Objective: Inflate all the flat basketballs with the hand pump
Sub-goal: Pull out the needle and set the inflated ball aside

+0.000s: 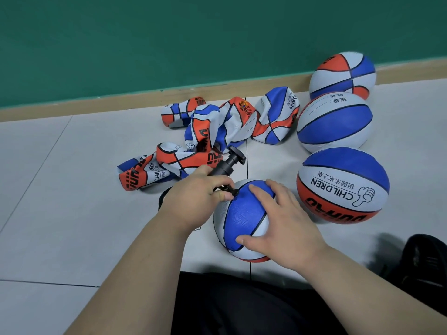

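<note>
A round blue, white and orange basketball (242,218) sits on the floor just in front of me. My right hand (283,218) rests over its right side, fingers spread and thumb on the front. My left hand (193,197) grips the black hand pump (225,165) near its lower end, and its needle end meets the ball's upper left. The pump's T-handle points up and away. Several flat, crumpled basketballs (217,126) lie in a heap behind the pump. Three inflated balls (342,184) stand in a row at the right.
The grey tiled floor (72,189) runs to a wooden skirting board and a green wall (169,44). My dark trouser leg (242,305) fills the bottom centre. A black object (425,259) lies at the bottom right.
</note>
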